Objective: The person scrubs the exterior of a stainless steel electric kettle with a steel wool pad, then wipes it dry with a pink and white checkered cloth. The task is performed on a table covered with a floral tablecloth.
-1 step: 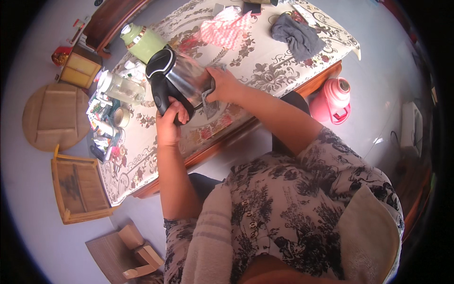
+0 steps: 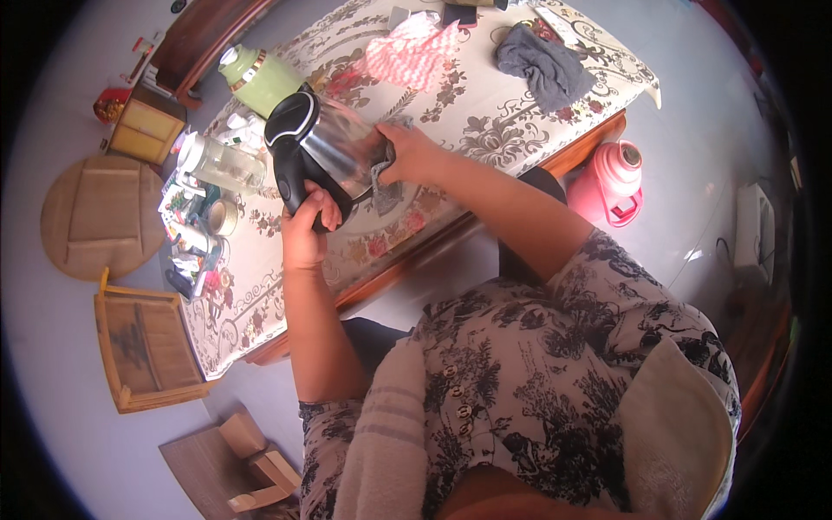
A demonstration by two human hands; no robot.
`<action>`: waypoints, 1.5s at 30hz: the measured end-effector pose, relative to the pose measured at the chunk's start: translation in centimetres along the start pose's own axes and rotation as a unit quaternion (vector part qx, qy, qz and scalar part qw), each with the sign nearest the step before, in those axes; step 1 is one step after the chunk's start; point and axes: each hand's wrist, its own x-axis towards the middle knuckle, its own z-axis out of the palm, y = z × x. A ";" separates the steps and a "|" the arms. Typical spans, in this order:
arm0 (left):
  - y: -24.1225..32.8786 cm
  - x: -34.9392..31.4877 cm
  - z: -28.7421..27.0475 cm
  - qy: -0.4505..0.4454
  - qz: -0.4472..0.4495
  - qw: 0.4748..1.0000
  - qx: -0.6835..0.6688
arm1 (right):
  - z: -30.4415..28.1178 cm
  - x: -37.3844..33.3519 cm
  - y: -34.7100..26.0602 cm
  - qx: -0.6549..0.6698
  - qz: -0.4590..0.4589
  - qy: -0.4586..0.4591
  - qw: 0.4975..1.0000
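Kettle (image 2: 336, 146), shiny steel, black-lidded (apparently tilted)

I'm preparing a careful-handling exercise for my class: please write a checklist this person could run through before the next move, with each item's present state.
1. Left hand closed round the black plastic handle of the shiny silver metal kettle: ok.
2. Right hand holding the crumpled grey fabric cloth against the kettle: ok.
3. Round black lid down on the kettle: ok, looks closed.
4. Kettle's contents known: cannot tell; the inside is hidden.
5. Kettle apart from the pale-green cylindrical thermos: cannot tell; they overlap in view.
6. Pink rounded flask upright on the pale, smooth floor: ok.
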 end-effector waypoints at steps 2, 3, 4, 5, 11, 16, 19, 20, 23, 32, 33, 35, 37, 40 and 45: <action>0.0 0.2 -0.8 -0.023 -0.001 1.000 0.004 | -0.5 1.3 1.0 0.038 -0.031 -0.027 0.998; 0.0 0.3 -0.8 -0.034 -0.002 0.999 0.004 | -0.5 2.0 1.9 0.069 -0.049 -0.043 0.996; 0.1 0.3 -0.5 -0.033 -0.003 0.999 0.009 | -0.4 2.7 2.9 0.100 -0.067 -0.058 0.991; 0.1 0.4 -0.6 -0.034 -0.003 0.999 0.008 | -0.6 3.0 3.2 0.118 -0.063 -0.045 0.990; 0.1 0.5 -0.8 -0.026 0.001 1.000 0.007 | -1.7 5.3 4.4 0.121 -0.071 -0.024 0.990; 0.0 0.6 -1.0 -0.041 0.000 0.999 -0.028 | -2.0 7.4 3.2 0.080 0.021 0.020 0.996; -0.1 0.5 -0.5 -0.011 0.014 1.000 -0.002 | 0.6 5.4 3.2 0.071 0.036 0.182 0.980; -0.2 0.5 -1.1 -0.019 0.012 1.000 -0.007 | 1.7 5.0 2.8 0.069 0.030 0.249 0.965; -0.4 0.3 -0.8 0.031 0.037 0.998 0.043 | 1.6 3.1 1.5 0.143 0.011 0.308 0.940; -1.8 -0.8 1.5 0.269 0.203 0.895 0.292 | 0.2 1.6 -10.5 0.186 -0.248 0.384 0.870; -1.7 -0.7 1.7 0.265 0.190 0.903 0.281 | 1.1 0.1 -11.4 0.162 -0.283 0.362 0.873; -1.2 -0.5 2.1 0.255 0.164 0.918 0.257 | 2.6 -2.1 -10.5 0.095 -0.326 0.369 0.865; -1.1 -0.2 2.1 0.262 0.169 0.901 0.302 | 3.8 -3.0 -7.4 0.053 -0.334 0.330 0.881; -1.0 -0.3 2.1 0.226 0.153 0.941 0.201 | 4.1 -3.1 -5.4 0.054 -0.317 0.268 0.908; -0.7 -0.4 1.4 0.221 0.126 0.947 0.195 | -0.9 -0.1 -12.1 0.118 -0.288 0.350 0.883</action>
